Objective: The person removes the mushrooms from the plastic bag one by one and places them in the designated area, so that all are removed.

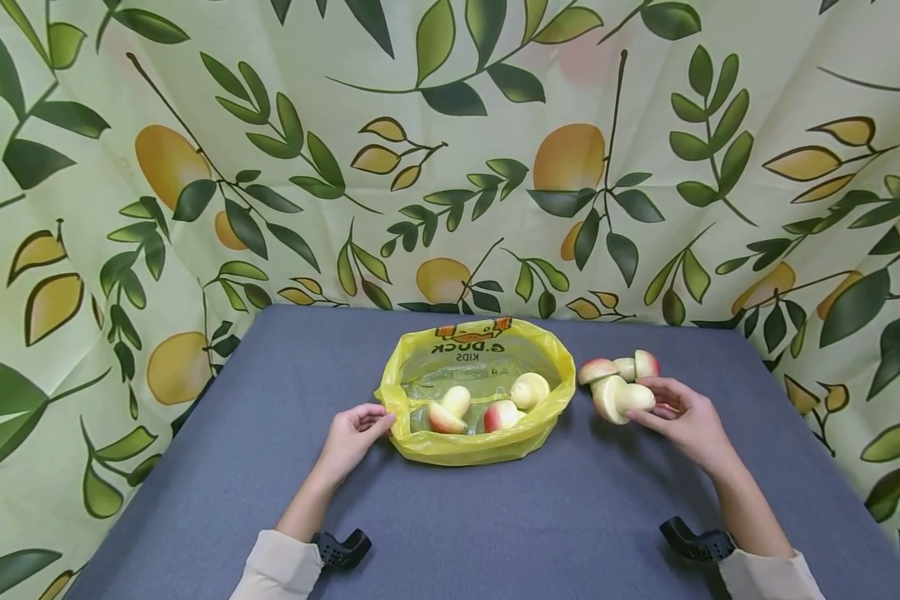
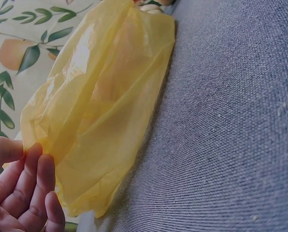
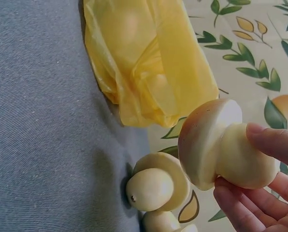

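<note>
Blue-grey fabric covers the surface (image 1: pixel 495 525), which fills the lower part of the scene. Nearest are two pale sleeves (image 1: pixel 279 567), one at left and one at right, each arm wearing a black wrist device (image 1: pixel 341 550).

A little farther off, at left, the left hand (image 1: pixel 348 446) has a pinching grip on the near left rim of a yellow plastic bag (image 1: pixel 465 450), thumb against fingertips. At right, the right hand (image 1: pixel 682 417) is gripping a mushroom (image 1: pixel 610 402): thumb and fingers close on its pale stem, with the rounded cap turned to the left. This held mushroom is to the right of the bag and apart from it.

Between the hands, the bag sits with its mouth spread wide. Several pale mushrooms with reddish caps (image 1: pixel 447 423) lie inside, one at left and the rest at right; the near wall hides their lower parts, so an exact count is hard to give. Reversed lettering (image 1: pixel 467 348) and an orange print show on the bag's far wall.

Just on the far side of the held mushroom, two more mushrooms (image 1: pixel 647 364) lie on the surface, side by side.

Behind everything hangs a pale cloth (image 1: pixel 495 250) patterned with green leaves and orange fruit.
</note>
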`<state>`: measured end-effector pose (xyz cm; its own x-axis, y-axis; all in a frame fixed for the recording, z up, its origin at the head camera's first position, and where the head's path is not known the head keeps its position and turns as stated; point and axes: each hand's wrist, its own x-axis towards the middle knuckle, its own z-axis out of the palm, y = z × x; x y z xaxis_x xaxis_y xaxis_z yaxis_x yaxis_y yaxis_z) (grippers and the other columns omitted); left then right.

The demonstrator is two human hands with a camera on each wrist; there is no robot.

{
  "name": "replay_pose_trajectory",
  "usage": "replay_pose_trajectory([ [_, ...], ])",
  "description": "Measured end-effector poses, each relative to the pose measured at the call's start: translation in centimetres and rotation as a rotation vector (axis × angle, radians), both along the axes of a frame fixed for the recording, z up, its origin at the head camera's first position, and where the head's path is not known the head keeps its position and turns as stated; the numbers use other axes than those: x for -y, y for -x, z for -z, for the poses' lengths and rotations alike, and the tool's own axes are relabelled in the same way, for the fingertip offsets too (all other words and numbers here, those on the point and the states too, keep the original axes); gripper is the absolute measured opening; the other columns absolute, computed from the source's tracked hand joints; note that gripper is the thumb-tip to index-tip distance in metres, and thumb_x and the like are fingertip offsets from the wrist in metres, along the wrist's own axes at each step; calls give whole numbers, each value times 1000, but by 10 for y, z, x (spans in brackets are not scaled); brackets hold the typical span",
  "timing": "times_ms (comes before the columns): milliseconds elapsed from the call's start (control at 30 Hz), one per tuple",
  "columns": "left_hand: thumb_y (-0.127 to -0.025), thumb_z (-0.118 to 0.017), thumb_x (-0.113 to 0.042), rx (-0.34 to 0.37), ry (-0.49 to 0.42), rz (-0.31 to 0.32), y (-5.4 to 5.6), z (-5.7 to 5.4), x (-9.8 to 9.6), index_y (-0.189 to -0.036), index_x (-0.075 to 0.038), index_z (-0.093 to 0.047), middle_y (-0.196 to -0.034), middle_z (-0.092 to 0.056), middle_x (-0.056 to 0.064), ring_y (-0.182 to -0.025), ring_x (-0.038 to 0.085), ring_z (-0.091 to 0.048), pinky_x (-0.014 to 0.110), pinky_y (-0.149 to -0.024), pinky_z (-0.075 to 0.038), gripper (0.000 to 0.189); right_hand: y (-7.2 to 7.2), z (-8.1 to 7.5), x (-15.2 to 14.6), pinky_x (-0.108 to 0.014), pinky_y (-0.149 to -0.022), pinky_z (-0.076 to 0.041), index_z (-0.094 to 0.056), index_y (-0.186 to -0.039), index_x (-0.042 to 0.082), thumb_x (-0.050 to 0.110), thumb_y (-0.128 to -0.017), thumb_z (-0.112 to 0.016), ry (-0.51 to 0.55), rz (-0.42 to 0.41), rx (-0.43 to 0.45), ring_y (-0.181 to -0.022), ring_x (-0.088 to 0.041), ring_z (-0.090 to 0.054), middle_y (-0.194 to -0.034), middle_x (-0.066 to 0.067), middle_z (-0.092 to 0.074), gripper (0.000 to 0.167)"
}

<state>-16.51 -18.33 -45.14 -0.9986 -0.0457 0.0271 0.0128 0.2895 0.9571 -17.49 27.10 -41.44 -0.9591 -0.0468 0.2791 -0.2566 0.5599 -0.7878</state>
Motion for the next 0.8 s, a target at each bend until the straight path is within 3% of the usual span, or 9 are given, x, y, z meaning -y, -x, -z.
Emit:
replay_pose_trajectory([
  [800, -87, -69, -7, 9, -5, 3, 0, 1, 0, -96, 8, -67, -87, -71, 22, -69, 3, -63, 21, -69, -55, 18, 3, -21, 12, -4, -70, -50, -56, -117, -11, -1, -77, -77, 57, -40, -21, -84, 18, -56, -93, 35, -56, 46],
])
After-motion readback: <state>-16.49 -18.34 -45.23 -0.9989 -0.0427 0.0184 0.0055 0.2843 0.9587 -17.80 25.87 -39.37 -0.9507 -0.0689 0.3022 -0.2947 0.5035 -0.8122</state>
